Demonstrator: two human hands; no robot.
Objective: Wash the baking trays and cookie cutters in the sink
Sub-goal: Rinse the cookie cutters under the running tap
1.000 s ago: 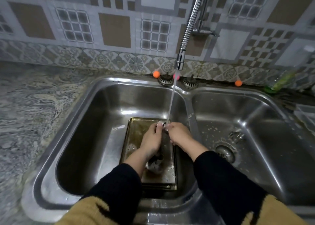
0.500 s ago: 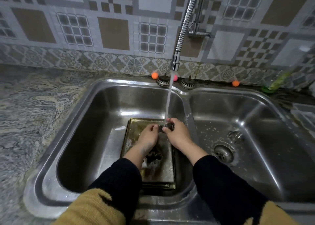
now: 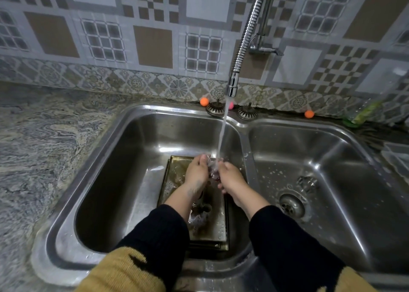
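Head view. Left hand [image 3: 196,172] & right hand [image 3: 230,177]: close together, fingers curled on a small cookie cutter [image 3: 213,170] held betw. them under the water stream [image 3: 222,134] from the faucet [image 3: 232,86]. Baking tray [image 3: 218,223]: flat on floor of the sink [image 3: 137,141] left basin, directly below hands. Another cutter [image 3: 200,216] lies on tray, under left wrist. Drain [image 3: 291,204]: right basin, right of right hand. Marbled tabletop [image 3: 44,141]: far left of hands.
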